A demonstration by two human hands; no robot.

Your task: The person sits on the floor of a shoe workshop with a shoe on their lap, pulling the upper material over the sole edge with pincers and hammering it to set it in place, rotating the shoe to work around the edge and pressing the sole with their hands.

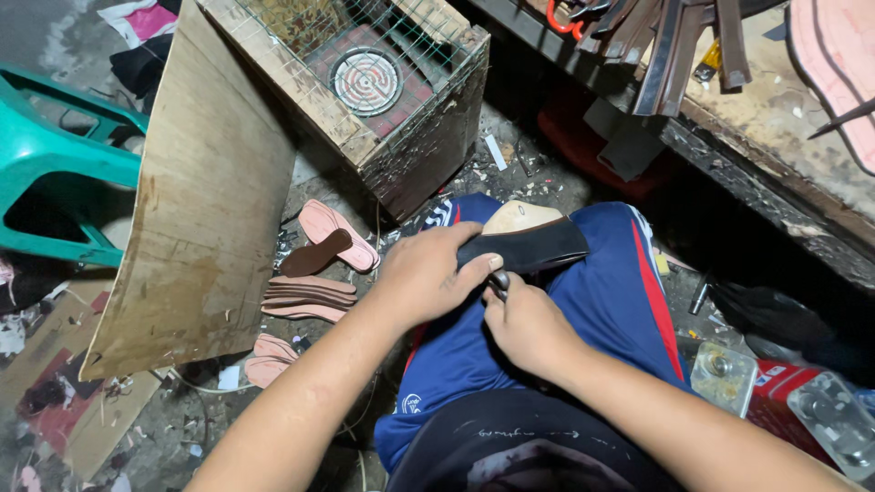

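the left hand (428, 273) lies palm down over the near end of a black shoe upper (533, 248), fingers curled and clamped on it, thumb tip at its lower edge. the upper sits on a pale wooden last (519, 217), whose rounded top shows above the black material; both rest on the person's lap, across blue shorts (602, 310) with a red side stripe. the right hand (524, 323) is just beneath the left, fingers clenched around a small dark metal tool (499, 282) whose tip meets the lower edge of the upper; the kind of tool cannot be told. on the floor to the left lie pink insoles (333, 232), one dark brown insole (314, 255) across them, a flat stack of further insoles (310, 296) nearer, and two more pink pieces (269, 358) close to the left forearm. a large plywood board (210, 191) leans beside them, with a teal plastic chair (55, 155) behind it. a wooden box (428, 128) topped with wire mesh holds a round coil heater (366, 80). a worn workbench (775, 155) runs along the upper right, with dark strips (674, 46) hanging over its edge. clear plastic packs (725, 375) lie at lower right.
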